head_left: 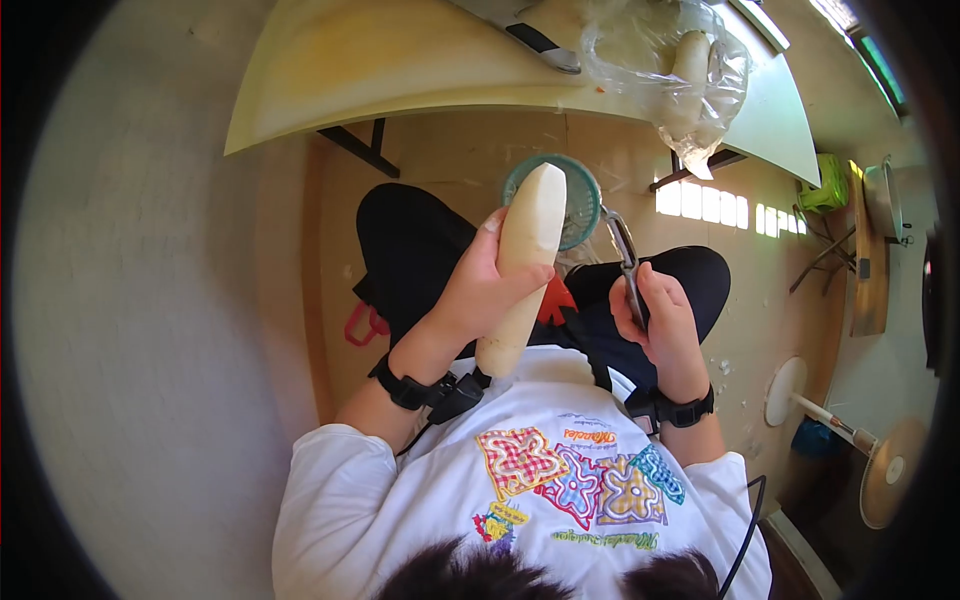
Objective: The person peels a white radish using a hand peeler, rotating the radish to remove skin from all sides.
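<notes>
My left hand is wrapped round a long white daikon radish, which points up and slightly right over my lap. Its lower end nearly meets my shirt. In my right hand a peeler with a dark handle is gripped, its head up and apart from the radish. Below the radish's upper end, a teal bin stands on the floor between my knees, partly hidden by the radish.
A table ahead bears a black-handled knife and a clear plastic bag with white radishes inside. White scraps lie on the floor at right, near a standing fan. A wall is at left.
</notes>
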The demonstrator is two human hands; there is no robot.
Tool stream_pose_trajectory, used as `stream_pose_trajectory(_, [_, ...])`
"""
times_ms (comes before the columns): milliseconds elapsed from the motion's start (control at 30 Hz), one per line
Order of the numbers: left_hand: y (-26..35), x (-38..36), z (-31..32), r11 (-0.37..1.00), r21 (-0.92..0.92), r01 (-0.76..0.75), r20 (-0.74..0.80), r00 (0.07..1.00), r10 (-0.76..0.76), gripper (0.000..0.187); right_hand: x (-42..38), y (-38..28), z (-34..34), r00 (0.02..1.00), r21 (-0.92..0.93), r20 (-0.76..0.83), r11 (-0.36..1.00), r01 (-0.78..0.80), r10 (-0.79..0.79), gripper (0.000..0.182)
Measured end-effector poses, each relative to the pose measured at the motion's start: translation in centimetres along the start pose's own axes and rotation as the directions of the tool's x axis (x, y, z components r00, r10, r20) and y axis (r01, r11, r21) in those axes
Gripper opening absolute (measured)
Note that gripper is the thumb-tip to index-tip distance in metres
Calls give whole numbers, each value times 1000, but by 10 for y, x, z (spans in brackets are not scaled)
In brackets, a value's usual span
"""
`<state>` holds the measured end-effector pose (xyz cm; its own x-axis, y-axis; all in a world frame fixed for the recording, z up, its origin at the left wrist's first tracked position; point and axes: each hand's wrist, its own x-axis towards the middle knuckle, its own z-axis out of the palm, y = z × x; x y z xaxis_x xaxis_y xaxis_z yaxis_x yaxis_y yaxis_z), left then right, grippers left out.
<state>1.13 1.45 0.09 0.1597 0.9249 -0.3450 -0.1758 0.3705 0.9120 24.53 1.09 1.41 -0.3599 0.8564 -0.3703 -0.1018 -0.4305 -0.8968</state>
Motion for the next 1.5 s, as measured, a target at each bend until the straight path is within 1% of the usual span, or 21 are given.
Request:
stream_pose_trajectory(67, [-7,-1,-1,985,-172,-25,71,997,37,75,0,-3,0,995,60,20,993,-103,102,57])
stream_pose_trajectory(200, [-3,-3,2,988,-156,16,90,996,-2,74,4,-1,-1,994,-4,41,995,-97,97,55])
stream_pose_trajectory(267, [-2,-3,2,988,-156,10,107,994,7,74,4,4,-3,999,-66,-43,998,7,-10,36])
stream_pose_trajectory(300, [-3,-4,2,988,-157,13,112,994,4,74,2,7,-5,999,-66,-48,998,6,-9,36])
stream_pose_trajectory(367, [-5,-3,0,996,-93,15,120,993,-4,74,3,10,-8,967,-350,-80,915,201,-243,18])
stream_pose_trajectory(400, [-3,-4,1,996,-93,14,121,993,-3,74,3,6,-7,966,-350,-81,915,202,-244,18])
stream_pose_trajectory(467, [0,-5,3,1000,-15,20,163,987,-18,73,2,-4,-5,935,-601,43,739,305,-351,15])
stream_pose_trajectory(500, [-3,-4,3,999,-15,28,164,986,-25,73,3,-5,-2,920,-614,53,714,338,-389,18])
stream_pose_trajectory(533, [-8,-2,2,1000,-30,6,193,981,-1,72,4,-4,-2,922,-613,48,718,330,-383,18])
stream_pose_trajectory(600, [-11,-2,2,999,-47,-9,223,975,19,72,6,-2,-1,899,-652,108,653,386,-424,21])
stream_pose_trajectory(700, [-10,-5,2,997,-72,30,261,965,-10,71,8,0,4,907,-664,114,649,372,-405,24])
stream_pose_trajectory(733, [-13,-5,3,998,-70,4,246,969,14,70,8,-1,4,908,-663,113,650,371,-404,24])
stream_pose_trajectory(800, [-14,-5,3,997,-69,-19,230,972,35,70,8,-1,4,908,-718,123,595,361,-401,26])
stream_pose_trajectory(867, [-12,-6,2,996,-74,41,250,968,-21,70,9,0,6,909,-719,108,600,351,-402,26])
stream_pose_trajectory(1000, [-9,-6,2,993,-84,79,232,971,-58,70,9,-1,12,912,-753,83,575,321,-401,24])
stream_pose_trajectory(1033, [-9,-5,2,995,-83,55,232,972,-34,69,9,1,13,913,-753,80,577,318,-399,24])
stream_pose_trajectory(1100, [-9,-4,1,996,-83,31,233,973,-11,68,8,3,14,927,-717,42,635,288,-373,21])
stream_pose_trajectory(1233, [-13,-3,2,989,-126,73,269,962,-37,67,10,-2,15,924,-726,37,625,286,-380,21])
stream_pose_trajectory(1267, [-15,-2,2,984,-154,85,282,959,-39,67,10,-5,15,939,-713,28,651,259,-343,22])
stream_pose_trajectory(1367, [-14,-4,3,984,-152,91,232,971,-53,67,11,-7,7,960,-696,19,685,214,-281,24])
stream_pose_trajectory(1500, [-6,-4,0,987,-95,132,257,961,-104,68,11,-8,-2,966,-669,-1,718,192,-259,23])
